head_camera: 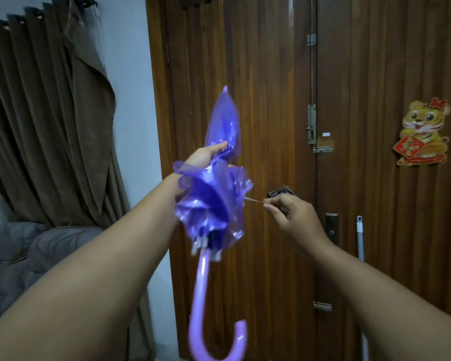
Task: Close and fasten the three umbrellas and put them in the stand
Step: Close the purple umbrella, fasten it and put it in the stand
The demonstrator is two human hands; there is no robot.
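Note:
A translucent purple umbrella [214, 199] is folded and held tip-up in front of me, its lilac hooked handle [206, 282] hanging low. My left hand [206, 156] grips the gathered canopy around its middle. My right hand [289, 214] is to the right, fingers pinched on the umbrella's thin clear strap [254, 201], which is pulled taut away from the canopy. The lower canopy folds flare out loosely. No other umbrella and no stand are in view.
Directly ahead is a dark wooden double door [271, 100] with bolts and a tiger sticker [422, 131]. A grey pole [359, 238] leans on the door at the right. Brown curtains [44, 121] and a grey sofa [31, 256] fill the left.

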